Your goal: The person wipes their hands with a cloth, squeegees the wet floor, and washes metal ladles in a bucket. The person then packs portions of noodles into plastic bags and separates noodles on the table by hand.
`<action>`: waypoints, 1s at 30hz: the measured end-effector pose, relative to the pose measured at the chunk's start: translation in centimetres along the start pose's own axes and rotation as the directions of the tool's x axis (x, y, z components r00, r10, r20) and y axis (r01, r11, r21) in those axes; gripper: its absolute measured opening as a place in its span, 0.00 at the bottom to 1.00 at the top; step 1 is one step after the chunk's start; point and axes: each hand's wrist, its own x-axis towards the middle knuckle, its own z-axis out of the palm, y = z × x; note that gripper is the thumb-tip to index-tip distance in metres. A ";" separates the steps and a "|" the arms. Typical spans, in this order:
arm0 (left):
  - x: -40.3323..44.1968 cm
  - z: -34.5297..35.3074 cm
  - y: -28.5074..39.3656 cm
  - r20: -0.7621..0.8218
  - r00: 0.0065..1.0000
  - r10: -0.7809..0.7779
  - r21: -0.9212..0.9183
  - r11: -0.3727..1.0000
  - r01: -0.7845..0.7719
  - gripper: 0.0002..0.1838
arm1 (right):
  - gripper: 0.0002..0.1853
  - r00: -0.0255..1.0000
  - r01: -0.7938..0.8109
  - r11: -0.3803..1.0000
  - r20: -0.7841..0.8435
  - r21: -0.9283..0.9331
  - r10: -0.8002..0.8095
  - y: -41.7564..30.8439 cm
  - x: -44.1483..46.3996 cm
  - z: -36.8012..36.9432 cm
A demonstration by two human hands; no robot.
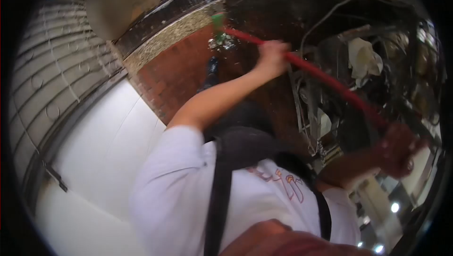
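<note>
A long, straight red pole point(325, 74) slants from the right hand point(401, 150), blurred yet wrapped round its upper end, through the left hand point(273, 60), which grips it nearer its green head point(218, 21). Beside the pole's head, glinting, crumpled litter point(226, 43) lies on reddish brick paving point(165, 72); beyond runs pebbly beige edging point(167, 41).

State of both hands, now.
Left hand: closed, holding the red handle partway along.
Right hand: closed around the handle's near end, though blurred.
</note>
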 end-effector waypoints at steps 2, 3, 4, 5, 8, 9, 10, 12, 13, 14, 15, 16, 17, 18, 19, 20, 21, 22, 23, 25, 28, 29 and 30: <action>-4.1 -8.2 -3.1 0.030 0.988 -0.153 0.134 0.980 0.148 0.10 | 0.16 0.981 -0.177 0.984 -0.076 0.032 0.179 5.4 -1.7 1.9; -6.1 -11.7 -6.6 0.028 0.970 -0.242 0.146 0.961 0.236 0.09 | 0.16 0.931 -0.340 0.938 -0.118 0.065 0.345 9.1 -2.1 3.2; -7.9 -14.8 -10.3 -0.005 0.948 -0.318 0.236 0.921 0.310 0.09 | 0.15 0.851 -0.492 0.859 -0.131 0.141 0.509 13.1 -2.3 4.7; -10.9 -16.5 -16.5 -0.150 0.947 -0.283 0.130 0.944 0.303 0.13 | 0.15 0.784 -0.579 0.778 -0.098 0.244 0.613 17.5 -2.6 6.2; -11.4 -19.7 -26.4 -0.078 0.894 -0.442 0.505 0.756 0.418 0.20 | 0.14 0.867 -0.428 0.773 -0.028 0.468 0.497 28.5 -3.4 8.0; -9.7 -19.1 -27.3 -0.002 0.885 -0.466 0.494 0.769 0.406 0.22 | 0.13 0.851 -0.430 0.802 -0.109 0.416 0.513 28.4 -2.7 7.0; -6.3 -16.6 -24.6 0.062 0.852 -0.519 0.539 0.737 0.409 0.20 | 0.13 0.824 -0.444 0.820 -0.195 0.362 0.532 27.2 -2.0 5.1; -1.5 -8.8 -19.1 0.090 0.867 -0.490 0.466 0.790 0.398 0.18 | 0.11 0.740 -0.314 0.909 -0.529 0.275 0.416 21.3 0.6 1.0; 0.3 -4.2 -16.9 0.056 0.910 -0.411 0.405 0.842 0.356 0.19 | 0.11 0.733 -0.287 0.929 -0.571 0.234 0.370 17.9 1.1 -1.9; 2.5 -0.9 -13.4 0.083 0.937 -0.339 0.315 0.901 0.298 0.18 | 0.09 0.887 -0.235 0.966 -0.382 0.106 0.258 14.5 1.2 -4.8; 3.9 2.3 -10.9 0.059 0.956 -0.286 0.339 0.907 0.250 0.15 | 0.08 0.856 -0.217 0.976 -0.481 0.001 0.191 11.4 1.7 -5.5; 5.0 4.8 -8.7 0.064 0.956 -0.288 0.330 0.910 0.252 0.16 | 0.08 0.890 -0.205 0.979 -0.417 -0.010 0.183 9.1 1.7 -7.7; 5.3 6.3 -7.8 0.064 0.984 -0.166 0.294 0.945 0.140 0.15 | 0.08 0.921 -0.187 0.982 -0.350 -0.020 0.168 7.4 1.5 -9.0; 5.8 6.5 -7.0 0.182 0.973 -0.143 0.218 0.971 0.102 0.13 | 0.07 0.949 -0.153 0.985 -0.289 -0.074 0.126 6.4 1.3 -8.2; 5.9 5.8 -7.0 0.275 0.952 -0.133 0.163 0.983 0.090 0.12 | 0.07 0.972 -0.114 0.986 -0.221 -0.122 0.085 5.4 0.9 -7.1; 5.5 4.7 -6.9 0.372 0.921 -0.119 0.106 0.991 0.085 0.11 | 0.07 0.981 -0.098 0.989 -0.176 -0.109 0.078 4.4 0.1 -5.2; 5.6 3.6 -6.7 0.463 0.882 -0.089 0.046 0.996 0.076 0.10 | 0.07 0.990 -0.074 0.992 -0.131 -0.100 0.060 3.7 -0.4 -3.5; 5.3 2.0 -6.4 0.471 0.878 -0.088 0.069 0.996 0.063 0.10 | 0.07 0.992 -0.017 0.999 -0.128 -0.046 0.011 3.5 -0.6 -2.0; 4.1 0.0 -6.1 0.484 0.870 -0.097 0.089 0.994 0.061 0.11 | 0.06 0.991 0.027 1.000 -0.133 0.007 -0.026 3.3 -1.0 -0.4; 4.2 -4.2 -5.1 0.444 0.847 -0.294 0.213 0.952 0.219 0.14 | 0.06 0.982 0.053 0.998 -0.183 0.044 -0.044 4.4 -1.5 -0.2; 6.0 -4.2 -10.9 0.315 0.917 -0.243 0.317 0.938 0.139 0.17 | 0.07 0.928 0.024 0.999 -0.373 0.028 -0.012 11.4 -2.7 -2.2; 7.2 -3.5 -12.1 0.347 0.901 -0.261 0.366 0.922 0.126 0.16 | 0.07 0.885 0.040 0.998 -0.466 0.044 -0.015 13.1 -3.5 -2.1; 7.6 -1.4 -15.5 0.465 0.854 -0.235 0.322 0.943 0.085 0.14 | 0.07 0.853 0.014 0.998 -0.521 -0.054 -0.040 13.5 -4.6 -1.9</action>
